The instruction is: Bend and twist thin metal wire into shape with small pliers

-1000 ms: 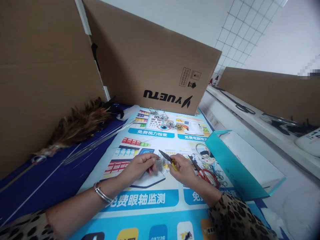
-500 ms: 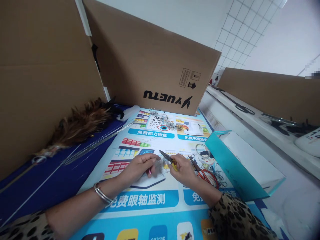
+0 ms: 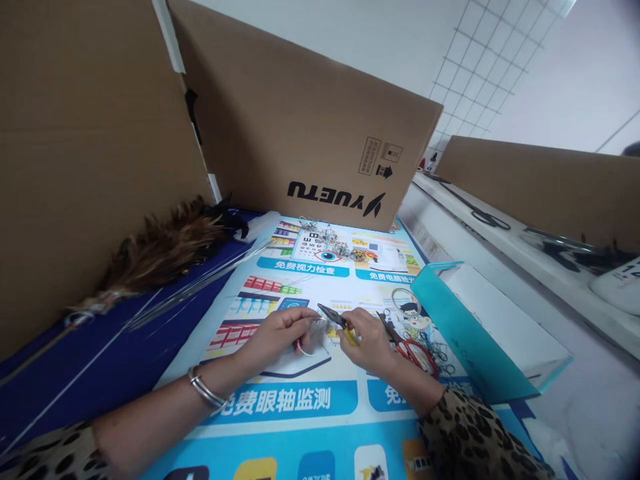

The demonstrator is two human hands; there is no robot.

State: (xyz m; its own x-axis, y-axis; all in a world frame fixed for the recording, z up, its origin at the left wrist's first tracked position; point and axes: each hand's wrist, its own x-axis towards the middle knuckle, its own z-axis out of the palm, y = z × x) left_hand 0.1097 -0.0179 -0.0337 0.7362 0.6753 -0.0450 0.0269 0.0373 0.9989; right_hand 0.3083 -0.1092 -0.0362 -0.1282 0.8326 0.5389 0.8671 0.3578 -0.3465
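Observation:
Over the printed sheet [image 3: 320,427], my left hand [image 3: 287,331] pinches a thin piece of wire [image 3: 320,319] between thumb and fingertips. The wire curves below the fingers in a loose loop. My right hand [image 3: 369,341] is wrapped round the yellow handles of a pair of pliers [image 3: 334,316]. Their dark jaws point left and lie close to the left fingertips and the wire; whether they grip it I cannot tell. Red-handled scissors [image 3: 419,355] lie just right of my right hand, beside a tangle of small dark wire pieces [image 3: 443,357].
A teal open box [image 3: 463,333] stands at the right. Small wire loops [image 3: 330,240] are heaped toward the back, before a large cardboard panel [image 3: 300,113]. At left lie a feather bundle [image 3: 160,247] and long clear strands [image 3: 200,287]. A wire coil [image 3: 406,289] rests beyond the scissors.
The pliers' jaws have dipped slightly beside the left fingertips. A curved loop of wire now shows more plainly below the left hand. Both hands stay in nearly the same place.

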